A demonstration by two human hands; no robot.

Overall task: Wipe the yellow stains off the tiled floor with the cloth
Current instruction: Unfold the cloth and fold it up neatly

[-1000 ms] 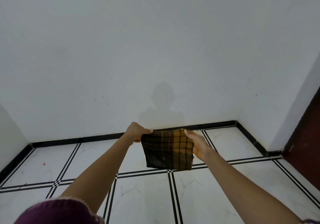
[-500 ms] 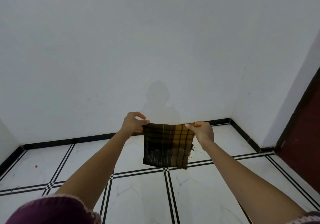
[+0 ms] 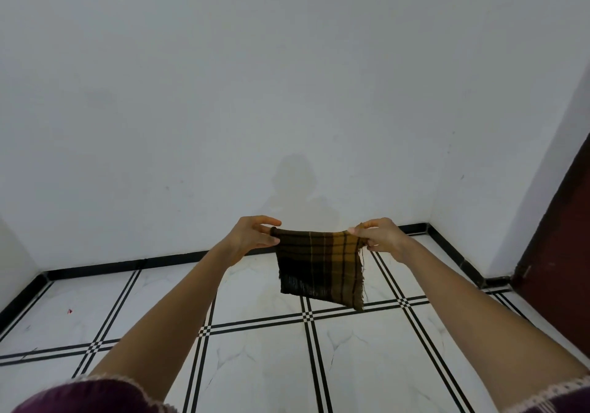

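A brown and mustard checked cloth hangs in the air in front of me, stretched between both hands. My left hand pinches its upper left corner and my right hand pinches its upper right corner. The cloth's frayed lower edge dangles well above the white tiled floor, which has black double lines. I see no yellow stains on the visible tiles; the patch of floor behind the cloth is hidden.
A white wall with a black skirting closes the far side. A dark red door stands at the right. A tiny red speck lies on a left tile. My purple sleeves fill the bottom corners.
Both hands have lifted the cloth a little and pulled it wider, so its top edge is taut. The view has tilted slightly downward and shows more floor.
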